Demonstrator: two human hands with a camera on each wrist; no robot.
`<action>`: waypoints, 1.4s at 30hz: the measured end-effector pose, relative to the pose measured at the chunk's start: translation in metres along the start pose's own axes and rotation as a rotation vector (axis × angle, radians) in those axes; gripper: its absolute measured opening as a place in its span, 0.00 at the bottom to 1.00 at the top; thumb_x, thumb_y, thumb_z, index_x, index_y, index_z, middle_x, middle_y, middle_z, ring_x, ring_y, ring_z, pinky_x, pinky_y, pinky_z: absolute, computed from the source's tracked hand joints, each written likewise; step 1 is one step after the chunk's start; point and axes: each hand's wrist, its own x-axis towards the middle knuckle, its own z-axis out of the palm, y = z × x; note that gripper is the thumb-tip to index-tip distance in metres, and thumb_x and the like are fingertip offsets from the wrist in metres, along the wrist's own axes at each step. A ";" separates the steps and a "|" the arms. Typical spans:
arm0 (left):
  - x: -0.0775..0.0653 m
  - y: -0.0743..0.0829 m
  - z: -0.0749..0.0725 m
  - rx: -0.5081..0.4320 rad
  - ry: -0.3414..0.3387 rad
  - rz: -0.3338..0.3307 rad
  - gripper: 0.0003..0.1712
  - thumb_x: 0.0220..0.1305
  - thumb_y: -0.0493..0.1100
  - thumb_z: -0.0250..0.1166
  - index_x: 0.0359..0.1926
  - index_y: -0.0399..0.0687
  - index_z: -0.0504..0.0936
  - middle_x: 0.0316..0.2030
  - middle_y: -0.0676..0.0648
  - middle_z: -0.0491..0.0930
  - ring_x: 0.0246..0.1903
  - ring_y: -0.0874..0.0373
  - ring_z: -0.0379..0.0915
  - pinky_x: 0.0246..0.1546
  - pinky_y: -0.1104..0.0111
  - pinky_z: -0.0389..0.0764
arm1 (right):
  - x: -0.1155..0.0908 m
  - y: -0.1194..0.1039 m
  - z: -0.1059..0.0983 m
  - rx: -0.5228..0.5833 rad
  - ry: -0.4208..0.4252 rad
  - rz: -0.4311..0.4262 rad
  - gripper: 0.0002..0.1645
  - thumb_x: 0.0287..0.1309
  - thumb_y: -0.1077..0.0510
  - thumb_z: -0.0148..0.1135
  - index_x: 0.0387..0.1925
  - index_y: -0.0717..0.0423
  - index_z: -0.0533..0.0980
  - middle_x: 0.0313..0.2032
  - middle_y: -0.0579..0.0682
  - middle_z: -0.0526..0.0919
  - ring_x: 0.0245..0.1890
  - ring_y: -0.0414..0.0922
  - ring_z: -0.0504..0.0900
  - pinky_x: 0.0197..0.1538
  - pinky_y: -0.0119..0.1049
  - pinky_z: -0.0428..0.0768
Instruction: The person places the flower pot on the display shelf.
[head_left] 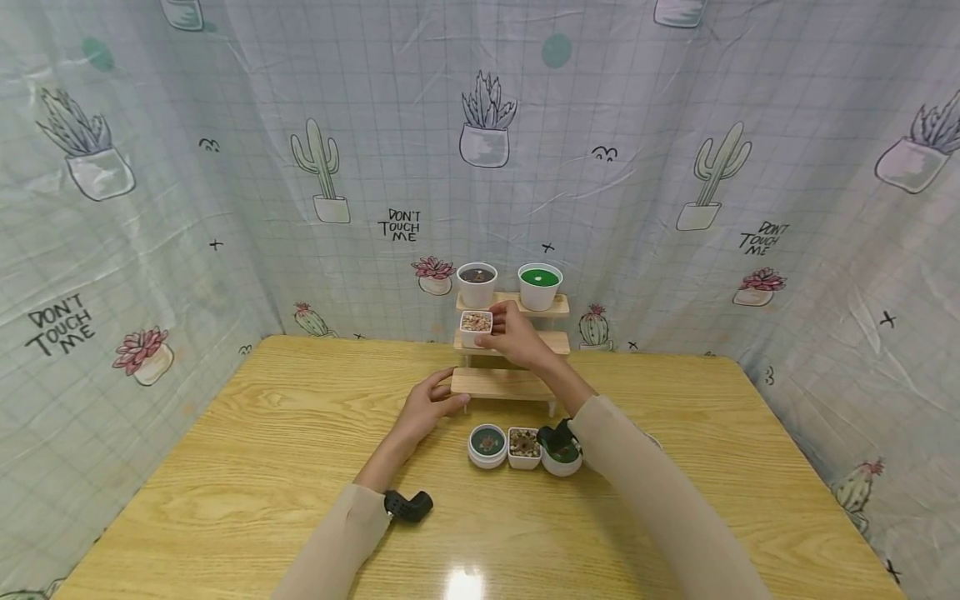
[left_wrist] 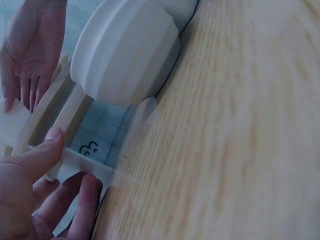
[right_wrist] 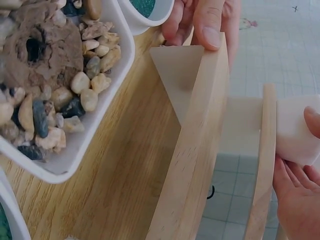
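My right hand [head_left: 519, 340] holds a small square white pot [head_left: 476, 326] filled with pale pebbles, at the left end of the middle step of a three-step wooden stand [head_left: 498, 383]. In the right wrist view the pot [right_wrist: 295, 130] appears right at that step, with fingers underneath and the thumb on its side. My left hand [head_left: 426, 407] grips the left end of the lowest step. The left wrist view shows its thumb [left_wrist: 50, 145] on the board and the other fingers curled by the white support [left_wrist: 85, 165].
On the top step stand a white pot with dark filling [head_left: 477, 293] and one with green filling [head_left: 540, 293]. Before the stand, a round pot [head_left: 487, 457], a square pebble pot [head_left: 524, 458] and another round pot [head_left: 562, 467] sit in a row. A rim shows behind the right sleeve [head_left: 660, 500].
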 end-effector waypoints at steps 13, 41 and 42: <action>-0.001 0.004 0.001 0.002 -0.019 -0.005 0.43 0.68 0.48 0.71 0.79 0.49 0.63 0.62 0.37 0.82 0.55 0.52 0.84 0.58 0.60 0.80 | -0.003 -0.001 -0.005 0.003 -0.024 0.010 0.44 0.62 0.68 0.68 0.71 0.65 0.52 0.68 0.69 0.70 0.70 0.61 0.73 0.69 0.49 0.76; 0.001 -0.002 0.000 0.017 0.003 -0.007 0.43 0.67 0.48 0.72 0.78 0.50 0.64 0.62 0.37 0.82 0.58 0.48 0.82 0.58 0.58 0.80 | -0.120 -0.009 -0.108 -0.064 0.039 -0.117 0.29 0.70 0.63 0.63 0.67 0.66 0.66 0.65 0.66 0.74 0.67 0.64 0.76 0.62 0.40 0.82; 0.001 -0.001 0.000 0.015 -0.001 -0.006 0.43 0.67 0.48 0.73 0.78 0.50 0.64 0.62 0.38 0.82 0.58 0.49 0.83 0.58 0.58 0.80 | -0.127 -0.007 -0.113 -0.067 0.039 -0.111 0.27 0.71 0.62 0.63 0.66 0.66 0.67 0.65 0.66 0.74 0.66 0.64 0.76 0.60 0.36 0.82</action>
